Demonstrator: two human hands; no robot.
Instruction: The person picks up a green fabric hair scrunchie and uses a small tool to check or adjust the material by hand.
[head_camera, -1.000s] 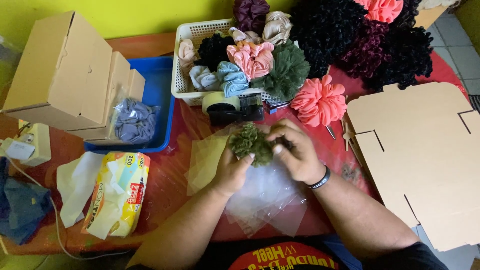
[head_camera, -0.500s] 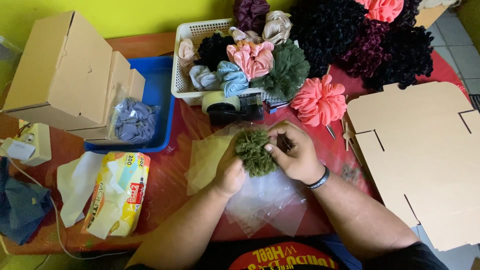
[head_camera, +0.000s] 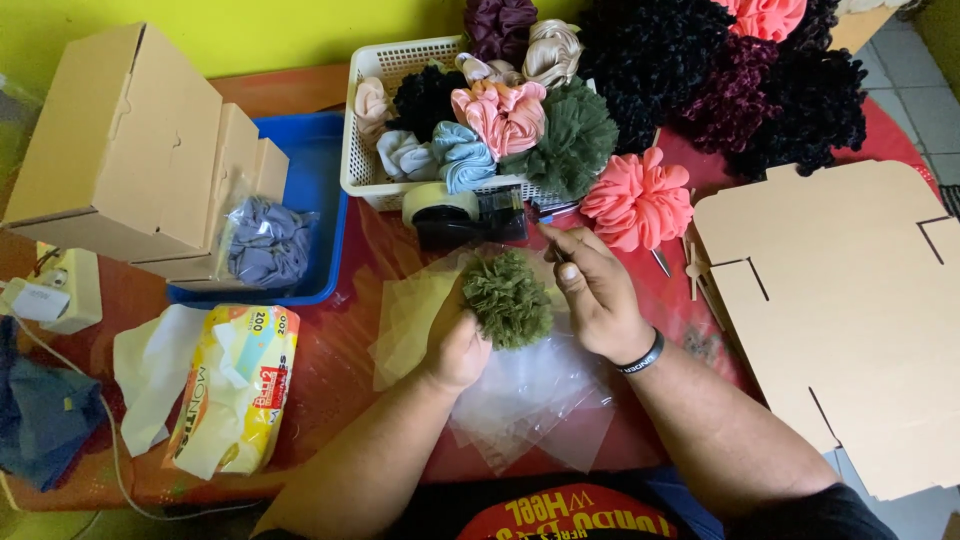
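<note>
Item: olive-green scrunchie (head_camera: 508, 298), ruffled, round, held just above the red table (head_camera: 340, 400), over a loose stack of clear plastic bags (head_camera: 535, 395)

Left hand (head_camera: 455, 345): fingers clenched on the scrunchie's lower left edge, carrying it

Right hand (head_camera: 600, 295): set against the scrunchie's right side, fingers half curled, tips pointing toward the tape dispenser (head_camera: 465, 212); whether they grip the fabric or only touch it cannot be told. Dark band on the wrist

Surroundings:
- white basket (head_camera: 365, 150) behind the dispenser, filled with scrunchies in pink, blue, cream, black and green
- pink scrunchie (head_camera: 637, 205) loose on the table, just beside the right hand
- heap of black and maroon scrunchies (head_camera: 760, 90), far right
- flat cardboard blank (head_camera: 850, 300), unfolded, right edge
- folded cardboard boxes (head_camera: 120, 150) and a blue tray (head_camera: 315, 200), left; a bagged grey scrunchie (head_camera: 265, 240) lies in the tray
- yellow tissue pack (head_camera: 235, 385), near left

Step in hand, as judged: the scrunchie is being shaped or checked between both hands, directly above the bags and not yet inside one

What the next move calls for, as judged: one hand freed to lift and open a single bag from the slippery stack, while the other keeps the ruffles gathered small enough for the mouth
</note>
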